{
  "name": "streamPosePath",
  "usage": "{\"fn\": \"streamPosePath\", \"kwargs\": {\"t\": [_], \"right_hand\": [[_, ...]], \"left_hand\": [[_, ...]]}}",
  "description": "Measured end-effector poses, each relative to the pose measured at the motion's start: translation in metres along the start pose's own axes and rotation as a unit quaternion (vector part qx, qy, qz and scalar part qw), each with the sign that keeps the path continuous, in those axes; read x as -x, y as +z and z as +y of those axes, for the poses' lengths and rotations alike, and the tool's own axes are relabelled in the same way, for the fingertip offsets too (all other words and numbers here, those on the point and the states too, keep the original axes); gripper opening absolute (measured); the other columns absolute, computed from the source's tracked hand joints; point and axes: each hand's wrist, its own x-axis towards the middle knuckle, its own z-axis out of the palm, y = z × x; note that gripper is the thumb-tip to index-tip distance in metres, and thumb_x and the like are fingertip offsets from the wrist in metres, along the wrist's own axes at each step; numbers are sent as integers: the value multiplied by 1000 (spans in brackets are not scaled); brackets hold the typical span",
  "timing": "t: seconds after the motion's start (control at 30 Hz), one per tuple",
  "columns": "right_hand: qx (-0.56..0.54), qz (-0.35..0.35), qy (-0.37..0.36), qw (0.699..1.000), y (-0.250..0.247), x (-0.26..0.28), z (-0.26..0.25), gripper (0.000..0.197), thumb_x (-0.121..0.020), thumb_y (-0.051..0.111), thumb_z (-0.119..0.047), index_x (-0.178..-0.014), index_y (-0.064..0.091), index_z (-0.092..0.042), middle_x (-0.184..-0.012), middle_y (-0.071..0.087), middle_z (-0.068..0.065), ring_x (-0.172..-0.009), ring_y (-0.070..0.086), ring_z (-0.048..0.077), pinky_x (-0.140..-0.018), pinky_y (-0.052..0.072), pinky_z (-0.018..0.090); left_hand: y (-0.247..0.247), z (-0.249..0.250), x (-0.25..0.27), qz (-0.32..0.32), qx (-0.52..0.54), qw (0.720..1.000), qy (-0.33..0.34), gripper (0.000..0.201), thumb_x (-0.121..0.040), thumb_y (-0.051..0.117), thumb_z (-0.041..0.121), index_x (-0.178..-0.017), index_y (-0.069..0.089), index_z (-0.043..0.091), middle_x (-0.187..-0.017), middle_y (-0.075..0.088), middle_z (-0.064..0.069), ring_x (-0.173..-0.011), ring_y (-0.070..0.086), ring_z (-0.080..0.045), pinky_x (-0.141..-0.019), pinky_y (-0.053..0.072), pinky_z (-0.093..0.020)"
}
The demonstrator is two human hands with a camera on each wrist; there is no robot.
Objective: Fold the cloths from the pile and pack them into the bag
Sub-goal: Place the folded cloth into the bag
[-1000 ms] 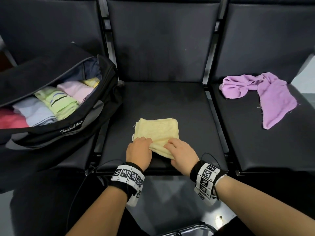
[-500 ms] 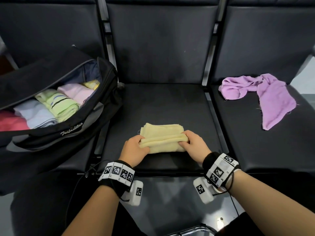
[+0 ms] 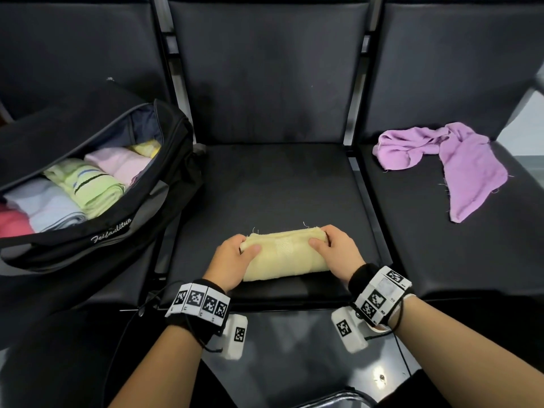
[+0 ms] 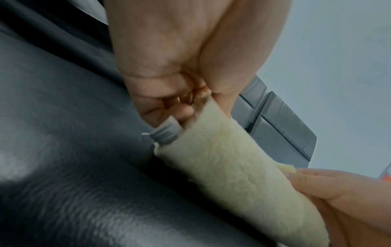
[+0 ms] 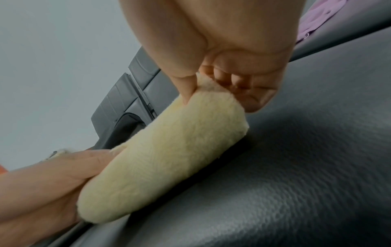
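Pale yellow cloth (image 3: 284, 254), lilac cloth (image 3: 459, 160), black bag (image 3: 97, 240) w/ pink, lime-striped, lt-blue cloths; black seats (image 3: 265, 184).

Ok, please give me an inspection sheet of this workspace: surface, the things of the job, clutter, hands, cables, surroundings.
Surface: black padded middle seat in a row of three.
Job's things: yellow cloth, rolled or folded into a bundle near the seat's front edge; purple cloth unfolded on the seat to the right; black bag open on the seat to the left, with folded cloths inside.
Clutter: nothing seen.
Hands: left hand grips the bundle's left end; right hand grips its right end.
Cables: thin black cable near the left wristband.
Surroundings: seat backs behind; floor below.
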Motion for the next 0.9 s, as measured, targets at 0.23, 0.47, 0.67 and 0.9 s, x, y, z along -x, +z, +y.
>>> {"fn": "streamPosePath", "kwargs": {"t": [0.23,0.47,0.67,0.9], "right_hand": [[55,-8,46,997,7,-16,5,23,-88,63,-41,-106,55,-27,-94,62,-8,-89,59,14,-70,43,26],[119,-84,41,989,5,-25,-1,37,-91,60,-40,-124,57,-23,-105,60,-5,-96,56,15,-78,41,27],[119,-109,15,987,3,-19,-3,14,-85,69,-34,-86,55,-29,-83,58,-7,-79,55,12,-60,38,19],[73,-123,-65,988,-16,0,-33,13,-84,69,-28,-88,57,-26,-89,64,2,-81,56,14,-73,47,31]], "left_hand": [[9,-3,-9,47,-31,998,-36,28,-94,64,41,-86,61,14,-82,63,-1,-79,58,-18,-62,42,-29],[14,-4,-10,73,-50,994,-69,31,-90,68,44,-87,63,14,-81,64,-1,-77,58,-16,-62,44,-30],[11,-4,0,75,-37,991,-100,29,-86,72,42,-88,58,17,-82,63,0,-75,59,-17,-61,45,-29],[-1,22,14,62,-115,991,-23,41,-78,66,33,-118,58,34,-116,55,10,-117,52,-18,-96,47,-36]]}}
